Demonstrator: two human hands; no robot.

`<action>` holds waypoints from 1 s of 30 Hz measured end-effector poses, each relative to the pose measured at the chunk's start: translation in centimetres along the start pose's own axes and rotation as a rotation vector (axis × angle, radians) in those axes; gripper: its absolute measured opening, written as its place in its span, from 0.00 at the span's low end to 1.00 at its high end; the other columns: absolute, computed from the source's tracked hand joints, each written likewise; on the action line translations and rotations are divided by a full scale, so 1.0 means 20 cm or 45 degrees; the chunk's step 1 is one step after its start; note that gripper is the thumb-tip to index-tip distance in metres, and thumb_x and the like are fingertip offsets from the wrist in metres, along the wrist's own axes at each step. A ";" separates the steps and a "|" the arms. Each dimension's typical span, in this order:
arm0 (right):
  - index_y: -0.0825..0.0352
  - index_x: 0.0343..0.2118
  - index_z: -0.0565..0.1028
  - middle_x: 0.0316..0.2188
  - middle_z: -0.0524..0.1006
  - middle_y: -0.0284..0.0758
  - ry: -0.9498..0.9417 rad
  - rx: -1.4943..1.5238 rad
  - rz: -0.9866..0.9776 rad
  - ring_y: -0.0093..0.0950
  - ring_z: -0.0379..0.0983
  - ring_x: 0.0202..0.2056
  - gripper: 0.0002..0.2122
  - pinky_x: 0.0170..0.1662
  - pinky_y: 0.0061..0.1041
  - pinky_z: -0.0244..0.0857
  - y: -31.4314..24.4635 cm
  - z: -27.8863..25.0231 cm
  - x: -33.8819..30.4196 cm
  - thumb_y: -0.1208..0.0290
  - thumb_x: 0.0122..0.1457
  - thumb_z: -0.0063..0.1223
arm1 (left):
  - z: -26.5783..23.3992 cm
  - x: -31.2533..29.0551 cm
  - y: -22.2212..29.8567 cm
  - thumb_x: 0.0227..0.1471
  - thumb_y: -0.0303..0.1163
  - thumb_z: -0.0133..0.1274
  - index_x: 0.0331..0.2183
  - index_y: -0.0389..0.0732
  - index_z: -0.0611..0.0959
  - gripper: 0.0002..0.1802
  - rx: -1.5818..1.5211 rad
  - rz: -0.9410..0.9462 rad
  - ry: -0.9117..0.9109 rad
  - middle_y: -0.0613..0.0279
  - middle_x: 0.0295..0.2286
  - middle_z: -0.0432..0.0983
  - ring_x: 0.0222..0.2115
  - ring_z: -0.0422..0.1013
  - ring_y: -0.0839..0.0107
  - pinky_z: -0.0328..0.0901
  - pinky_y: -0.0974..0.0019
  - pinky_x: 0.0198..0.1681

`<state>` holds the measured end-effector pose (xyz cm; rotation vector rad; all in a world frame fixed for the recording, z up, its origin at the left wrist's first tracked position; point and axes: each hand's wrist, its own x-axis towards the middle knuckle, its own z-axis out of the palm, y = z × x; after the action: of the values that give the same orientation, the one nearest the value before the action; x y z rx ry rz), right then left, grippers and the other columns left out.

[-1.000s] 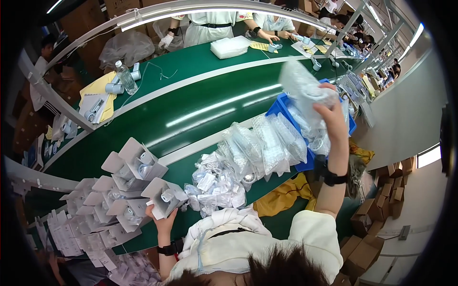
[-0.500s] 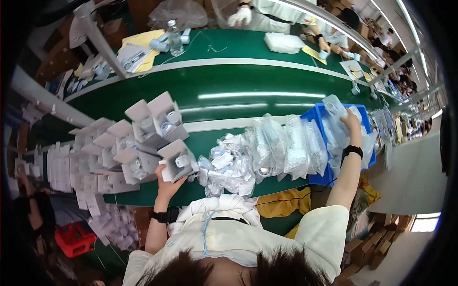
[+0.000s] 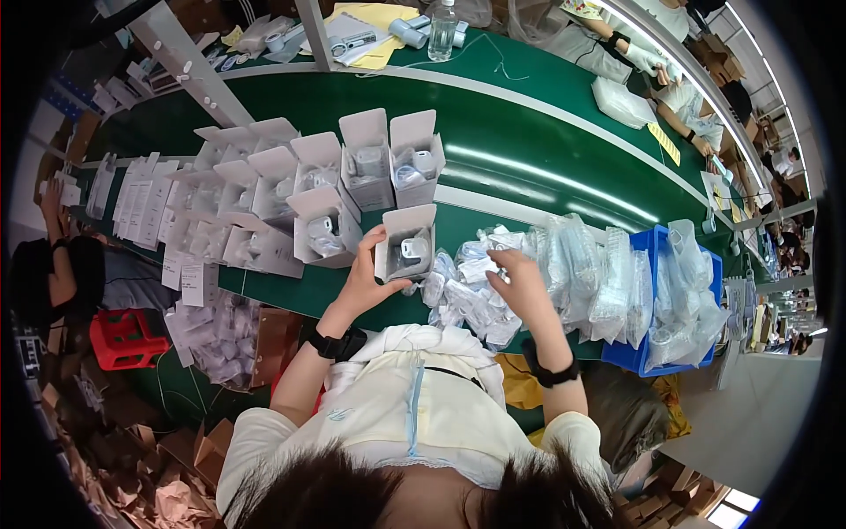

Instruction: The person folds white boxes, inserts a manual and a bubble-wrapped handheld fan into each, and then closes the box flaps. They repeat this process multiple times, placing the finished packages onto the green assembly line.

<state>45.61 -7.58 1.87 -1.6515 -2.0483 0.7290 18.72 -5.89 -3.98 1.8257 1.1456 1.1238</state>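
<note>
An open white carton (image 3: pixel 384 256) stands near the front of the green table, its lid flap up and a white-and-grey device (image 3: pixel 411 250) in clear wrap inside. My left hand (image 3: pixel 359 284) grips this carton, thumb at its lower front and fingers along its left side. Over a heap of small clear packets with white parts (image 3: pixel 471 304), my right hand (image 3: pixel 526 286) has its thumb and fingers apart, with nothing visible between them. Whether its fingertips touch a packet I cannot tell.
Several open filled cartons (image 3: pixel 324 231) stand in rows to the left. Bubble-wrap pouches (image 3: pixel 577 273) lean right of the heap, beside a blue bin (image 3: pixel 627 353) of clear bags. A red stool (image 3: pixel 128 339) is at lower left. Co-workers sit left and across the table.
My right hand has left the clear bag in the blue bin and come left to the packet heap. My left hand still holds the carton. The view has turned.
</note>
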 end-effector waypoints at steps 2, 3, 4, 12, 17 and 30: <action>0.69 0.35 0.71 0.31 0.72 0.42 0.114 -0.215 -0.086 0.40 0.68 0.36 0.15 0.36 0.34 0.64 0.18 0.27 0.11 0.76 0.40 0.55 | -0.03 0.03 0.08 0.30 0.29 0.65 0.44 0.42 0.60 0.39 -0.032 0.076 0.039 0.50 0.44 0.60 0.44 0.62 0.58 0.58 0.62 0.46; 0.69 0.35 0.71 0.31 0.72 0.42 0.111 -0.216 -0.091 0.40 0.68 0.36 0.15 0.36 0.34 0.64 0.25 0.36 0.15 0.76 0.40 0.55 | -0.04 0.05 0.12 0.31 0.28 0.63 0.42 0.41 0.63 0.34 0.072 0.102 -0.018 0.51 0.43 0.60 0.42 0.63 0.58 0.59 0.62 0.45; 0.67 0.33 0.72 0.32 0.71 0.42 0.069 -0.328 0.038 0.41 0.67 0.36 0.15 0.37 0.34 0.63 0.29 0.42 0.20 0.76 0.38 0.55 | -0.05 0.07 0.16 0.32 0.28 0.62 0.40 0.40 0.67 0.29 0.177 0.131 -0.075 0.51 0.42 0.61 0.41 0.64 0.57 0.60 0.63 0.44; 0.62 0.31 0.72 0.35 0.70 0.38 -0.224 -0.401 0.040 0.39 0.66 0.36 0.14 0.38 0.35 0.63 0.45 0.50 0.27 0.76 0.36 0.58 | -0.06 0.13 0.13 0.38 0.22 0.54 0.26 0.34 0.74 0.08 0.171 -0.053 -0.014 0.55 0.32 0.66 0.29 0.68 0.59 0.62 0.66 0.31; 0.65 0.27 0.69 0.31 0.70 0.35 0.097 0.012 -0.308 0.31 0.65 0.36 0.11 0.36 0.29 0.63 0.50 0.43 0.23 0.77 0.39 0.58 | -0.06 0.19 0.14 0.39 0.20 0.51 0.23 0.32 0.72 0.04 0.157 -0.106 0.141 0.56 0.28 0.66 0.24 0.67 0.59 0.61 0.66 0.27; 0.67 0.30 0.68 0.27 0.65 0.31 0.681 1.178 -0.112 0.21 0.63 0.28 0.08 0.31 0.19 0.60 -0.34 0.26 0.25 0.85 0.46 0.50 | -0.09 0.26 0.14 0.39 0.20 0.51 0.23 0.31 0.72 0.04 0.374 0.003 0.136 0.53 0.25 0.65 0.26 0.65 0.54 0.61 0.62 0.28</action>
<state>36.14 -4.59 2.12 -1.0395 -1.1181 0.8893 19.20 -1.88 0.74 2.0053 1.4341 1.1123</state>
